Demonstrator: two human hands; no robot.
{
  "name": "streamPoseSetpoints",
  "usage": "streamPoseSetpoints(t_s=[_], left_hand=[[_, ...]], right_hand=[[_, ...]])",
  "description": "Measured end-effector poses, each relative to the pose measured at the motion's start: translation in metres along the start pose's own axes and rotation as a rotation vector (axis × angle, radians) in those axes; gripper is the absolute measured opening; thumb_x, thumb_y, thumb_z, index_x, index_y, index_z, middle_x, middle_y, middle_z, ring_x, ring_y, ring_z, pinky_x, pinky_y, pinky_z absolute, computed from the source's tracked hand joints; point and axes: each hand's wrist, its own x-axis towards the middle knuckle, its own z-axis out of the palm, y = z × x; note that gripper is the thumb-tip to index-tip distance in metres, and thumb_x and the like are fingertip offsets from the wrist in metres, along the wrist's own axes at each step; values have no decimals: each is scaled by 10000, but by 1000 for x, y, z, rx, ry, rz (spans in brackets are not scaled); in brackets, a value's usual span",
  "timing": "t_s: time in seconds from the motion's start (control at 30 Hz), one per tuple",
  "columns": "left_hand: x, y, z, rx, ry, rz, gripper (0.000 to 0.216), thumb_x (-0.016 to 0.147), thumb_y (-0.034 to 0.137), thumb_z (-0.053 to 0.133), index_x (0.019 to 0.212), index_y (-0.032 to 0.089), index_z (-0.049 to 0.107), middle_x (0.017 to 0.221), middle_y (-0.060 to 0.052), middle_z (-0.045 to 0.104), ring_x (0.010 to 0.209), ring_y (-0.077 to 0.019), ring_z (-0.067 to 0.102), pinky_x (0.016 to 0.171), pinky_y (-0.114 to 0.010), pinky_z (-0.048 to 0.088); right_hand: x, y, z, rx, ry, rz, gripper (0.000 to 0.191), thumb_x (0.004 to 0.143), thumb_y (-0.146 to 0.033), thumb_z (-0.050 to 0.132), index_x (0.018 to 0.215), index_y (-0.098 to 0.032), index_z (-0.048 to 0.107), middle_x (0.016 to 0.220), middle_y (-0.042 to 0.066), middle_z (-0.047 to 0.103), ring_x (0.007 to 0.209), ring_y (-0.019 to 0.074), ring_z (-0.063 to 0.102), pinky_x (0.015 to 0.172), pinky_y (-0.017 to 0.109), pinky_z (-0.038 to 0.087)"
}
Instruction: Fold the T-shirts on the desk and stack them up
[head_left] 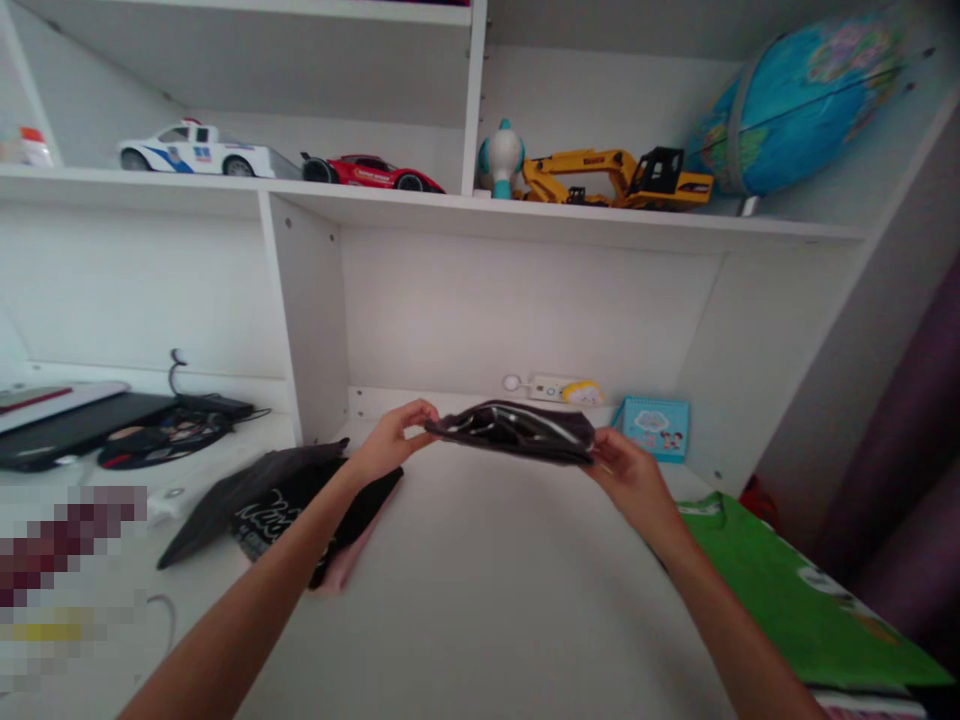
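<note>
My left hand (399, 440) pinches the left corner of a dark folded cloth (517, 428) between thumb and fingers. My right hand (628, 468) grips its right end. The cloth is held level above the white desk (495, 580), seen nearly edge-on, with pale lines across its layers; whether it is a garment or a pouch I cannot tell. Left of it on the desk lies a black garment (274, 515) with white lettering, beside a dark grey cloth (225, 500) and something pink. A folded green T-shirt (780, 580) lies to the right of my right forearm.
At the back of the desk are a power strip (553, 386) and a blue desk calendar (655, 428). A black laptop-like device (82, 425) and cables lie far left. The shelf above holds toy cars (367, 172), a yellow toy excavator (615, 178) and a globe (802, 110).
</note>
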Motion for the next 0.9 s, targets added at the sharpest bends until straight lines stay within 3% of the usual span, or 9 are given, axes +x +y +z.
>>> streamPoseSetpoints(t_s=[0.07, 0.17, 0.23, 0.4, 0.47, 0.57, 0.67, 0.77, 0.9], left_hand=[[-29, 6, 2, 105, -161, -39, 117, 769, 215, 480, 860, 168, 536, 863, -13, 594, 831, -128, 544, 795, -251, 399], [-70, 2, 13, 221, -480, -121, 331, 730, 92, 432, 1012, 226, 542, 966, 2, 611, 909, -147, 541, 845, -272, 381], [-88, 0, 23, 293, -584, -156, 449, 703, 47, 412, 1081, 261, 526, 1042, 9, 597, 981, -165, 519, 896, -294, 348], [-97, 23, 70, 374, -477, -63, 409, 828, 200, 382, 1229, 273, 399, 1250, -16, 450, 1125, -178, 414, 958, -296, 298], [-99, 34, 93, 389, -524, 6, 422, 848, 328, 389, 1265, 276, 348, 1286, -38, 408, 1139, -200, 399, 955, -323, 303], [-104, 42, 118, 458, -577, 28, 453, 819, 477, 401, 1234, 298, 385, 1191, -61, 481, 1063, -244, 455, 915, -415, 325], [-106, 39, 121, 534, -547, -7, 416, 823, 526, 343, 1146, 300, 475, 1040, -57, 556, 981, -247, 506, 916, -493, 279], [-99, 29, 109, 602, -539, -18, 403, 848, 508, 294, 1019, 256, 557, 933, -47, 599, 898, -219, 553, 951, -528, 194], [-77, -1, 98, 792, -450, -78, 325, 856, 402, 353, 905, 198, 601, 1072, -87, 571, 1013, -256, 504, 957, -589, 83]], right_hand=[[-39, -12, -2, -111, -174, -18, 140, 706, -257, 513, 830, -197, 540, 880, 32, 601, 873, 167, 542, 805, 274, 407], [-87, -13, -4, -300, -543, 89, 225, 736, -256, 492, 936, -228, 591, 1007, 34, 605, 962, 186, 524, 860, 289, 387], [-100, -4, -3, -333, -657, 141, 238, 783, -292, 439, 947, -245, 605, 1022, 22, 609, 977, 181, 525, 880, 290, 377], [-78, 40, 15, -349, -450, 38, 302, 835, -271, 332, 967, -199, 594, 1084, 50, 582, 1041, 167, 492, 937, 297, 327], [-67, 60, 26, -385, -452, -20, 293, 825, -259, 352, 986, -196, 588, 1084, 50, 579, 1064, 172, 472, 951, 306, 307], [-62, 80, 37, -477, -491, -12, 308, 823, -262, 372, 1063, -195, 553, 1063, 50, 585, 1016, 177, 497, 907, 307, 341], [-70, 78, 37, -611, -480, 44, 328, 840, -281, 358, 1117, -206, 519, 1075, 51, 577, 988, 190, 508, 854, 308, 366], [-86, 58, 35, -793, -464, 95, 317, 851, -286, 344, 1072, -202, 555, 976, 75, 609, 908, 229, 530, 803, 345, 380], [-126, 28, 56, -890, -471, 125, 285, 843, -261, 357, 946, -189, 612, 870, 100, 618, 832, 246, 551, 747, 357, 413]])
